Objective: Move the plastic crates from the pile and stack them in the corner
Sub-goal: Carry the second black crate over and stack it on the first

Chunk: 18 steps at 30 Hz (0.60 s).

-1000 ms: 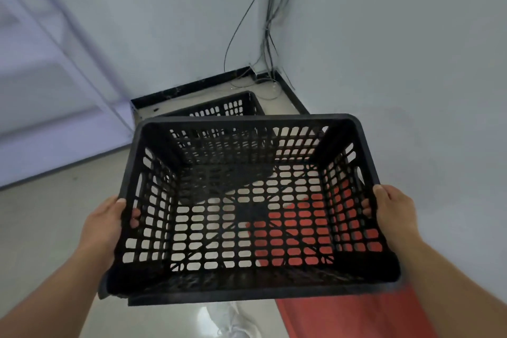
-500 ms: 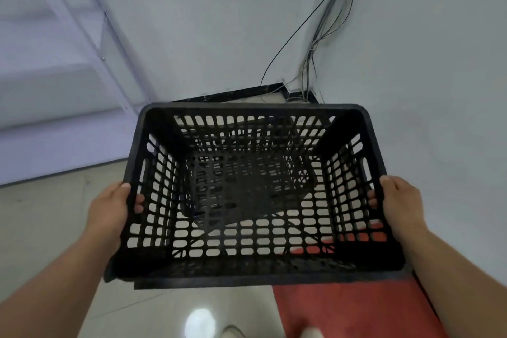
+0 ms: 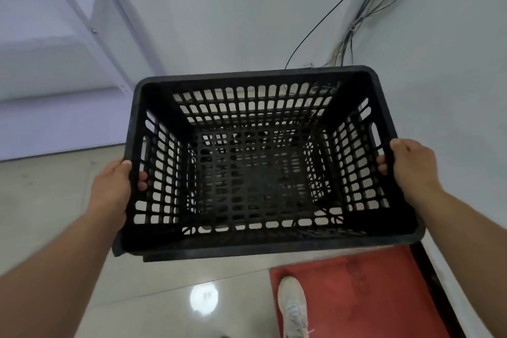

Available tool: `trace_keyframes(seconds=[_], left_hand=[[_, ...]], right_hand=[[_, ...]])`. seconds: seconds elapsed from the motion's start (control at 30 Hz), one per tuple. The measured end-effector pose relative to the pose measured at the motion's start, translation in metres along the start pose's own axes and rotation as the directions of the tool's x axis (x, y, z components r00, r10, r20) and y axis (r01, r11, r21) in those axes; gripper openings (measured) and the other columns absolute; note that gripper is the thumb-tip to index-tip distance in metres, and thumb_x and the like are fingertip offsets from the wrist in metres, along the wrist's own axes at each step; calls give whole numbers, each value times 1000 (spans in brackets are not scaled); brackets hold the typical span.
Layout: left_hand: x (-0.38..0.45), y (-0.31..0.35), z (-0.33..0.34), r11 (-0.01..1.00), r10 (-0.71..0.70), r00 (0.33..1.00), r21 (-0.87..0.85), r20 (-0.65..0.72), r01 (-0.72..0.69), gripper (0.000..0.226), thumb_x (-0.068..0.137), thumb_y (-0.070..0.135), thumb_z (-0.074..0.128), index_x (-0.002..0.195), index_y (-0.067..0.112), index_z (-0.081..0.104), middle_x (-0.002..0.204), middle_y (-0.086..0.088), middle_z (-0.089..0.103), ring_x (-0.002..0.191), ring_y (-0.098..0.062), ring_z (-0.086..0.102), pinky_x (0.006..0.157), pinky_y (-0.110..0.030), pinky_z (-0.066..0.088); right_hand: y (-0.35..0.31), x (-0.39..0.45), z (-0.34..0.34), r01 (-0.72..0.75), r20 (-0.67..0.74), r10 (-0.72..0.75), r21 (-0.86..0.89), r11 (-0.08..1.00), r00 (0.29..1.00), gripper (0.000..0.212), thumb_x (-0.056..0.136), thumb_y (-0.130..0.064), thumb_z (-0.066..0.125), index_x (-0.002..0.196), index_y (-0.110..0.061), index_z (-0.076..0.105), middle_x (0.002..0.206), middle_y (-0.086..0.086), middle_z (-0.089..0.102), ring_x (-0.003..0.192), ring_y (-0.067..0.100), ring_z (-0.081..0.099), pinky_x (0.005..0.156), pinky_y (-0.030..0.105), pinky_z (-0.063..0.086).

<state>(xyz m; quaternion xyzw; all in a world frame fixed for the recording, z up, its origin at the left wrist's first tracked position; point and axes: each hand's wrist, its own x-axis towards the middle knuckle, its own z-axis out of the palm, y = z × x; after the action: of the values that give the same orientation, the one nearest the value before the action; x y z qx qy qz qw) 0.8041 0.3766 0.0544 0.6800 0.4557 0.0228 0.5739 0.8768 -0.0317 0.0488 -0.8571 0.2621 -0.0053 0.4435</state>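
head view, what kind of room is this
Probably a storeroom or utility corner: bare white walls, loose cables running down the corner, a metal shelf frame, and a tiled floor.

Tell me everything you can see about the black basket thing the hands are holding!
The black crate looks like hard plastic, rectangular, open on top, with a thick rim and walls and bottom full of little slots. Nothing shows inside it. It is held in the air, roughly level, near the wall corner. The left hand and right hand grip its two short sides, fingers poking through the holes.
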Motion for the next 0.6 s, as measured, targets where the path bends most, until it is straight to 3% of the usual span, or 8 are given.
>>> trace_keyframes(seconds=[0.17, 0.3, 0.37, 0.5, 0.6], left_hand=[[18, 4, 24, 1000, -3, 999, -2, -41, 3, 23, 99, 22, 35, 102, 12, 55, 80, -7, 56, 66, -17, 50, 58, -31, 44], [30, 8, 39, 1000, -18, 998, 23, -66, 19, 22, 99, 21, 35, 91, 16, 55, 79, -6, 55, 63, -15, 48, 47, -24, 48], [36, 11, 44, 999, -19, 997, 25, -70, 21, 21, 99, 20, 35, 94, 14, 55, 78, -7, 55, 62, -16, 48, 40, -17, 46], [47, 17, 50, 997, -34, 996, 70, -78, 40, 25, 100, 21, 35, 82, 19, 52, 78, -8, 54, 61, -17, 47, 42, -19, 46], [51, 20, 54, 996, -37, 995, 72, -88, 43, 22, 99, 21, 35, 95, 14, 56, 79, -9, 55, 62, -17, 48, 52, -26, 46]], right_hand=[[-6, 40, 20, 12, 37, -11, -24, 1000, 999, 29, 93, -22, 38, 81, -7, 60, 73, 12, 64, 57, 25, 57, 74, 45, 52], [-8, 64, 34, 11, 57, -8, -46, 999, 998, 30, 94, -23, 38, 87, -5, 61, 73, 11, 64, 59, 26, 58, 75, 45, 52], [-9, 73, 40, 9, 66, -6, -48, 999, 998, 28, 94, -22, 38, 87, -6, 60, 70, 9, 63, 58, 24, 57, 74, 42, 51], [-11, 87, 48, -39, 81, 40, -24, 999, 996, 27, 95, -22, 38, 96, -8, 61, 71, 8, 62, 57, 22, 56, 74, 41, 51], [-15, 94, 52, -42, 85, 45, -39, 998, 995, 26, 96, -24, 39, 96, -11, 61, 72, 8, 63, 60, 25, 58, 76, 43, 52]])
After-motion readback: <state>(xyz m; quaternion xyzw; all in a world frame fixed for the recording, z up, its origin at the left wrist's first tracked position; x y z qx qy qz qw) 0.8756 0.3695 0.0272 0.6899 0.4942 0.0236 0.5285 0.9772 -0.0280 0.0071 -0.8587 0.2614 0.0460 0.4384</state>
